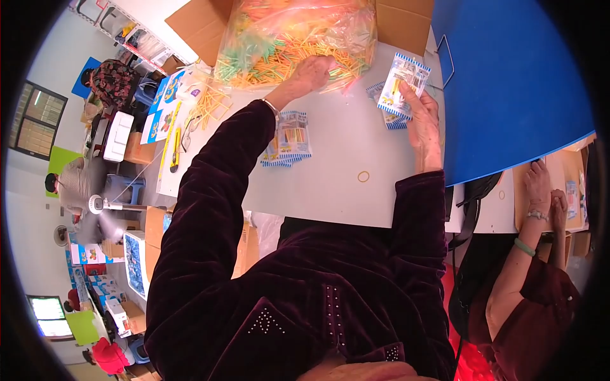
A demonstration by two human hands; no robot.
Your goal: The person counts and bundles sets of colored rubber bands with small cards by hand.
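My left hand (310,73) reaches to the front edge of a large clear plastic bag (298,19) full of thin coloured sticks (279,62), orange, yellow, green and pink. Its fingers are curled in among the sticks, and the tips are hidden. My right hand (422,117) is closed on a small blue-and-white printed packet (403,79), held up between thumb and fingers. Behind that one, more packets (393,119) lie on the table. A small pile of similar packets (293,134) rests below my left wrist, with coloured sticks showing through a clear window.
A cardboard box (403,22) surrounds the bag. Loose sticks (210,105), a yellow cutter knife (175,151) and printed sheets lie at left. A rubber band (363,176) sits on the white table (330,197). A blue panel (508,89) stands at right; beyond it are a co-worker's hands (540,190).
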